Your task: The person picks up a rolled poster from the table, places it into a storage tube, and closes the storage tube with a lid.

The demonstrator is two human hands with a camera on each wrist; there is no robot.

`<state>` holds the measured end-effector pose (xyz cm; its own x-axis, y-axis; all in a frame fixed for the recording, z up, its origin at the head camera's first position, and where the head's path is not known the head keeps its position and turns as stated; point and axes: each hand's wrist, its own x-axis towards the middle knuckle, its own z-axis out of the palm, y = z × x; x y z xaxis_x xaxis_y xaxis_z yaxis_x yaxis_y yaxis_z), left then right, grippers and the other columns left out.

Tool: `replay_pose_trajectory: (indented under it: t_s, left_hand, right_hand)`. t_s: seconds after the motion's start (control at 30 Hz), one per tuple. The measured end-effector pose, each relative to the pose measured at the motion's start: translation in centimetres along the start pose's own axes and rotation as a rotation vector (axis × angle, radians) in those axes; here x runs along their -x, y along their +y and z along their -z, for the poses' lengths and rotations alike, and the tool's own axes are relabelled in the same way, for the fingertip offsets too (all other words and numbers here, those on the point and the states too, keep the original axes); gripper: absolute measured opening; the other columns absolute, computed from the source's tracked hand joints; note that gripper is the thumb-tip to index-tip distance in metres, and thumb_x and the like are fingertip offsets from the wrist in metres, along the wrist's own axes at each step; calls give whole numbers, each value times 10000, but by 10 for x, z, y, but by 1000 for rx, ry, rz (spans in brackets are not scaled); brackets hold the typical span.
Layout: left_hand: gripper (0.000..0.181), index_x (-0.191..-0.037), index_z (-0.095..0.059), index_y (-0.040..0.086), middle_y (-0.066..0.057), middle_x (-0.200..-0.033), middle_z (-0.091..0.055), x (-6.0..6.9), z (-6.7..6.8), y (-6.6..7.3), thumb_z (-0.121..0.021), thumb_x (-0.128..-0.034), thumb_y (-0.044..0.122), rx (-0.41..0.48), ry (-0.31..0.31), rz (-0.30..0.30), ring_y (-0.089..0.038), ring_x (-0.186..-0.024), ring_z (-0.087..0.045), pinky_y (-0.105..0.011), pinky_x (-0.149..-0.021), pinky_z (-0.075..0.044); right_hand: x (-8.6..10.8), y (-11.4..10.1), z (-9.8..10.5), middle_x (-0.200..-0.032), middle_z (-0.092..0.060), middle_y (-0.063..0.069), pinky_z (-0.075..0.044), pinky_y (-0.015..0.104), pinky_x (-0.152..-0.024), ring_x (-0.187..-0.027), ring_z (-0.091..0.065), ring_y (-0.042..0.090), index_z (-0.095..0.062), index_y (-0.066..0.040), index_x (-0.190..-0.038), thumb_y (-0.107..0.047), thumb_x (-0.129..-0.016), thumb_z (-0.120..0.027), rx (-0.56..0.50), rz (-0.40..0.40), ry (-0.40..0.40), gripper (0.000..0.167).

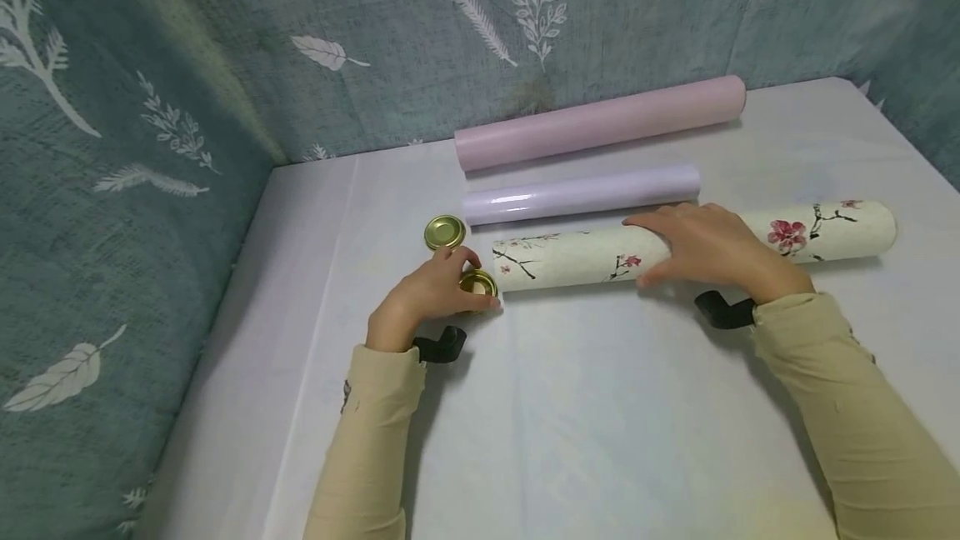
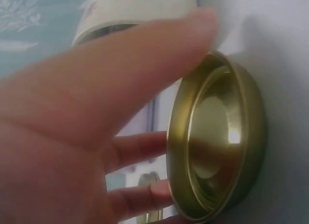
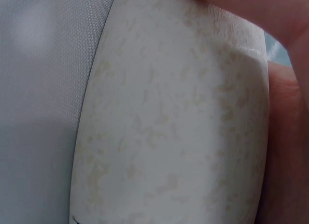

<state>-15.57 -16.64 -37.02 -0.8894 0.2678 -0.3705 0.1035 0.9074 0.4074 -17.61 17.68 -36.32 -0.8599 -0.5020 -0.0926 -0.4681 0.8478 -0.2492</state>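
My left hand (image 1: 438, 290) pinches a gold jar lid (image 1: 478, 282) at the left end of a cream wallpaper roll (image 1: 558, 263) printed with red blossoms and dark twigs. In the left wrist view, the lid (image 2: 210, 132) shows its hollow side, the thumb at its rim near the roll's end and the fingers across from it. With thumb and fingers spread across its width, my right hand (image 1: 708, 248) grips that roll near its middle. The right wrist view shows the mottled paper surface (image 3: 159, 118) close up between thumb and fingers.
A second gold lid (image 1: 445, 232) lies just behind the left hand. Behind the cream roll lie a pale lilac roll (image 1: 581, 193) and, farther back, a pink roll (image 1: 600, 123). A white cloth covers the table (image 1: 600, 423); green leaf-patterned fabric (image 1: 420, 48) hangs at the back and left.
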Motion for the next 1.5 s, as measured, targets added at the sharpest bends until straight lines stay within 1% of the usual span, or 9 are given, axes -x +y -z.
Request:
replay_pose_trajectory:
  t_s: [0.2, 0.4, 0.6, 0.73, 0.83, 1.03, 1.13, 1.3, 1.5]
  left_hand:
    - [681, -1167, -416, 190, -99, -1159, -366, 1, -3, 2, -724, -653, 513, -72, 23, 13, -235, -1051, -447, -417, -782, -419]
    - [643, -1154, -431, 190, -69, -1130, -370, -1, -3, -1, -727, -665, 484, -40, 4, 20, -210, -1018, -456, -386, -793, -408]
    - [561, -1134, -451, 161, -57, -1138, -366, -1, 2, -12, -717, -709, 412, 104, -18, -61, -196, -994, -451, -346, -828, -391]
    - [535, -1148, -450, 116, -71, -1073, -455, -2, 6, -18, -711, -736, 336, 206, -31, -122, -189, -939, -471, -326, -783, -412]
    - [550, -1165, -433, 115, -94, -1009, -498, -3, 8, -21, -709, -742, 331, 259, -39, -140, -201, -870, -495, -320, -731, -428]
    - [607, -1215, -388, 205, -68, -1133, -454, -3, 8, -23, -696, -738, 419, 360, -59, -97, -205, -931, -499, -328, -775, -423]
    - [624, -1227, -381, 236, -51, -1165, -441, -2, 8, -23, -699, -730, 438, 435, -70, -73, -215, -891, -545, -334, -774, -442]
    - [621, -1235, -386, 238, -46, -1172, -444, -3, 8, -24, -708, -732, 408, 562, -84, -76, -251, -764, -599, -349, -723, -480]
    - [625, -1259, -379, 234, -41, -1210, -438, -3, 7, -26, -694, -748, 408, 615, -91, -88, -235, -814, -619, -348, -787, -461]
  right_hand:
    - [0, -1, 0, -1258, -501, 62, -314, 531, -878, -1149, -435, 292, -421, -235, -1330, -653, -594, -673, 1, -1, 8, 883]
    - [-1, -2, -1, -1270, -493, 66, -307, 540, -882, -1158, -425, 302, -418, -228, -1333, -661, -589, -669, 5, 0, 2, 897]
    - [-1, -1, -3, -1266, -496, 66, -311, 539, -878, -1149, -434, 303, -417, -230, -1333, -656, -591, -672, 5, -1, 5, 893]
    - [-1, 0, -3, -1260, -500, 63, -313, 531, -878, -1143, -439, 297, -416, -234, -1334, -654, -589, -676, -3, -5, 4, 893]
    - [-1, 0, -3, -1245, -511, 59, -322, 521, -868, -1133, -448, 288, -425, -234, -1327, -646, -584, -686, -4, -5, 11, 889]
    - [-2, 1, -3, -1224, -526, 58, -336, 513, -856, -1115, -463, 280, -439, -231, -1316, -634, -574, -700, 0, 3, 23, 884]
    - [-2, 2, -2, -1224, -527, 53, -339, 511, -854, -1114, -463, 276, -446, -230, -1311, -624, -575, -707, -4, 4, 28, 876]
    - [-1, 2, -2, -1240, -517, 53, -328, 517, -869, -1127, -450, 284, -450, -230, -1307, -625, -577, -705, -12, 0, 29, 869]
    - [-1, 3, -2, -1254, -508, 58, -324, 520, -878, -1139, -442, 295, -449, -227, -1311, -649, -565, -694, -19, -3, 35, 891]
